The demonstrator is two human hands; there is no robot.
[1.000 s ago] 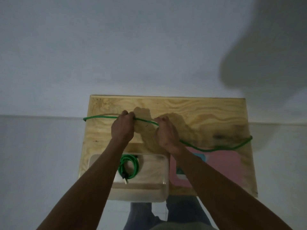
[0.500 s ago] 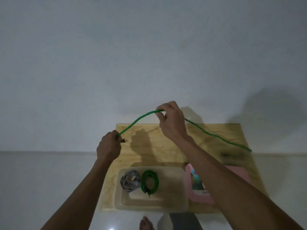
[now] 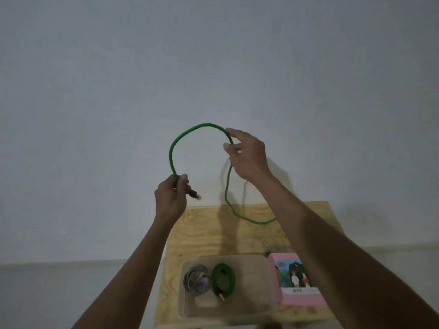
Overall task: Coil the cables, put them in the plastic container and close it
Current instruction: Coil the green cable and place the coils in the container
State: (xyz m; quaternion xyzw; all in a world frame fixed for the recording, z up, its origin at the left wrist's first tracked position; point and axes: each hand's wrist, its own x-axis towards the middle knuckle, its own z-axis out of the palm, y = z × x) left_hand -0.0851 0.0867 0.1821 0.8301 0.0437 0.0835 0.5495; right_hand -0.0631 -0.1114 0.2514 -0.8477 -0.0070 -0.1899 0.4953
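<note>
Two hands held one green cable (image 3: 171,148) up in front of the pale wall. The left hand (image 3: 170,200) gripped it near the plug end, fingers curled round it, the dark connector poking out to the right. The right hand (image 3: 247,155) pinched it between thumb and fingertips at the top of the arc; from there it dropped to the wooden table (image 3: 213,233) and vanished behind the right forearm. The plastic container (image 3: 251,302) sat open, holding a grey coil (image 3: 197,283) and a green coil (image 3: 223,282). A pink lid (image 3: 299,298) lay beside it, partly covered by the arm.
</note>
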